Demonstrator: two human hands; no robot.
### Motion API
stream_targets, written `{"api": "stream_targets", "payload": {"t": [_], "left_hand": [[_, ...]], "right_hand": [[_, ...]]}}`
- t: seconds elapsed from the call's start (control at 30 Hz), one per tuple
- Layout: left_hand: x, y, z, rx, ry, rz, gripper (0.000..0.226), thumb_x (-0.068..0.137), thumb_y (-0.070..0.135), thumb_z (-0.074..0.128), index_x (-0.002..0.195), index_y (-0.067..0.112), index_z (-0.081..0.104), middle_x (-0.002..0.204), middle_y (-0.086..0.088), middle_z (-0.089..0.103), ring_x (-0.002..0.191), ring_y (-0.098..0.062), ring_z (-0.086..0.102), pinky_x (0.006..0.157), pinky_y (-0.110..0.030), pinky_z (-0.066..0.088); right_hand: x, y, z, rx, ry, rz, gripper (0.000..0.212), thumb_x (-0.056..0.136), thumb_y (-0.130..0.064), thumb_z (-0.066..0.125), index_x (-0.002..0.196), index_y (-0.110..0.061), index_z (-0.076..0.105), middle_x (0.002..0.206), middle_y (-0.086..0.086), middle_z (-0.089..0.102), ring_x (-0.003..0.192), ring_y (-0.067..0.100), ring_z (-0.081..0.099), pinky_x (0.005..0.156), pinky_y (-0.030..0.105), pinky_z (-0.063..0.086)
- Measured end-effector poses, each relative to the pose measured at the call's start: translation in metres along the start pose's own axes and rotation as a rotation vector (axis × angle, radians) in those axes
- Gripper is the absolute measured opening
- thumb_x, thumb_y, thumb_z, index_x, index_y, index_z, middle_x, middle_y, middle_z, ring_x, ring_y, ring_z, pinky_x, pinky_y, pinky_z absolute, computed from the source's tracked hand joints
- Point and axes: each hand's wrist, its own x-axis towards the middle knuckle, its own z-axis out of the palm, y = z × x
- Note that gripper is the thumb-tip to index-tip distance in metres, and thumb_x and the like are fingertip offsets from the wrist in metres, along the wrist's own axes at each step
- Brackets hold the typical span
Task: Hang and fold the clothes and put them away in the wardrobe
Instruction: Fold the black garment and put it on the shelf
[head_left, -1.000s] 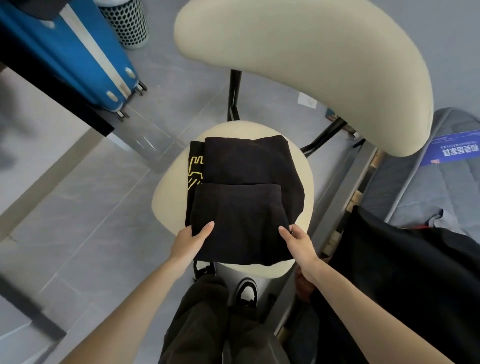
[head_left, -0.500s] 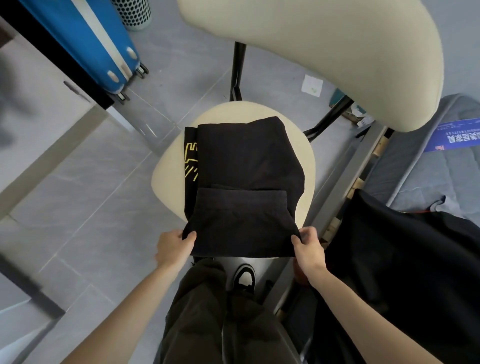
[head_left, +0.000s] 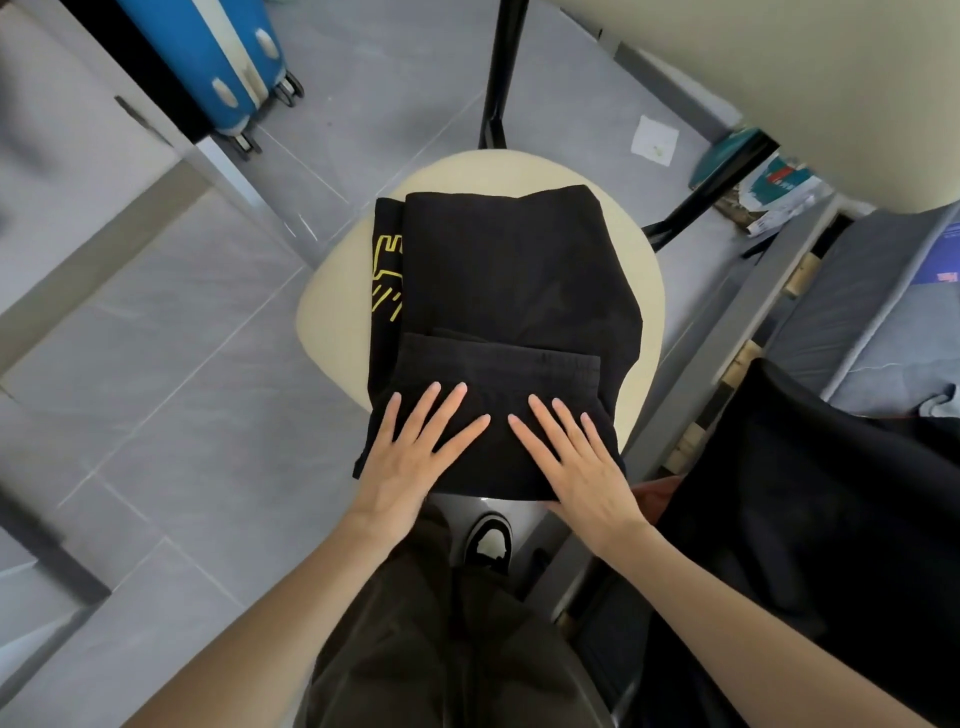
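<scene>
fingers (head_left: 445, 413) straight, gripping nothing | left hand (head_left: 410, 460), right hand (head_left: 579, 465) flat on black garment (head_left: 511, 270), near end

- Soft, even daylight fills the frame, and the grey floor (head_left: 218, 374) at left reads bright.
- The folded black clothes (head_left: 509, 280) at centre are dark, and their creases barely show.
- Shadows are faint and soft-edged.
- Wide-angle distortion bends straight lines near the edges, and the blue suitcase (head_left: 208, 57) at upper left leans.
- The centre is sharp, while the upper left corner looks smeared.
</scene>
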Motion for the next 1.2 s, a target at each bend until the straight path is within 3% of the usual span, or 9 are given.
{"api": "stream_targets", "payload": {"t": [0.1,0.2,0.37,0.53,0.67,0.8,0.93,1.07,1.2], "left_hand": [[-0.001,-0.008,-0.003,-0.045,-0.026,0.078,0.125,0.046,0.003,0.092,0.151,0.025,0.028,0.157,-0.012,0.023,0.143,-0.036,0.025,0.11,-0.057,0.03],[-0.004,-0.017,-0.014,-0.133,-0.061,0.128,0.111,0.045,0.01,0.093,0.143,0.021,0.043,0.15,-0.012,0.038,0.136,-0.036,0.039,0.104,-0.057,0.038],[-0.01,-0.022,-0.059,-0.437,-0.102,0.001,0.051,0.085,0.015,0.07,0.132,0.02,0.053,0.127,-0.001,0.062,0.115,-0.025,0.06,0.096,-0.038,0.05],[0.001,-0.047,-0.109,-0.741,-0.401,-0.156,0.035,0.094,0.036,0.055,0.129,0.034,0.05,0.118,0.013,0.062,0.107,-0.009,0.059,0.092,-0.029,0.05],[0.03,-0.065,-0.135,-0.875,-0.144,-0.314,0.022,0.089,0.036,0.063,0.111,0.032,0.062,0.107,0.016,0.064,0.102,-0.006,0.059,0.091,-0.028,0.047],[0.08,-0.074,-0.14,-0.838,0.251,-0.409,0.03,0.09,0.032,0.062,0.12,0.03,0.06,0.108,0.014,0.064,0.106,-0.009,0.057,0.105,-0.036,0.037],[0.105,-0.067,-0.132,-0.506,0.43,-0.404,0.046,0.096,0.025,0.051,0.141,0.027,0.04,0.14,0.003,0.045,0.135,-0.017,0.036,0.115,-0.055,0.001],[0.092,-0.021,-0.104,-0.319,0.228,-0.214,0.05,0.099,0.03,0.035,0.149,0.025,0.031,0.157,-0.001,0.026,0.148,-0.024,0.013,0.117,-0.058,0.008],[0.11,-0.034,-0.052,-0.286,-0.01,-0.258,0.056,0.096,0.043,0.028,0.151,0.031,0.02,0.16,0.001,0.016,0.147,-0.034,0.007,0.109,-0.069,0.017]], "right_hand": [[0.0,0.009,0.002,0.031,-0.025,-0.027,0.113,0.071,0.005,0.076,0.155,-0.024,0.006,0.162,0.006,0.009,0.147,0.026,0.012,0.117,0.042,0.017],[0.001,0.017,-0.017,0.206,-0.119,-0.066,0.091,0.091,0.005,0.054,0.149,-0.031,-0.006,0.159,-0.008,-0.005,0.147,0.015,-0.005,0.122,0.035,0.005],[0.002,0.029,-0.073,0.551,-0.228,0.017,0.04,0.099,-0.023,0.051,0.139,-0.029,0.048,0.136,-0.004,0.057,0.125,0.017,0.053,0.105,0.031,0.04],[0.008,0.04,-0.119,0.705,-0.339,0.055,0.017,0.092,-0.033,0.063,0.105,-0.023,0.066,0.1,-0.006,0.07,0.093,0.012,0.064,0.089,0.035,0.05],[0.031,0.052,-0.142,0.647,-0.142,0.193,0.02,0.09,-0.042,0.062,0.106,-0.03,0.062,0.098,-0.009,0.067,0.092,0.015,0.063,0.083,0.041,0.051],[0.065,0.055,-0.158,0.487,0.3,0.38,0.025,0.093,-0.031,0.06,0.118,-0.03,0.061,0.112,-0.005,0.067,0.108,0.022,0.056,0.095,0.037,0.038],[0.082,0.035,-0.15,0.443,0.476,0.343,0.037,0.096,-0.025,0.052,0.133,-0.025,0.055,0.138,0.001,0.054,0.13,0.027,0.043,0.114,0.046,0.027],[0.076,-0.001,-0.126,0.392,0.188,0.292,0.05,0.104,-0.036,0.03,0.153,-0.033,0.019,0.162,-0.001,0.012,0.15,0.023,-0.001,0.118,0.048,-0.007],[0.106,0.001,-0.08,0.246,-0.043,0.391,0.062,0.086,-0.059,-0.013,0.147,-0.046,-0.017,0.158,-0.009,-0.022,0.144,0.029,-0.025,0.11,0.06,-0.016]]}}
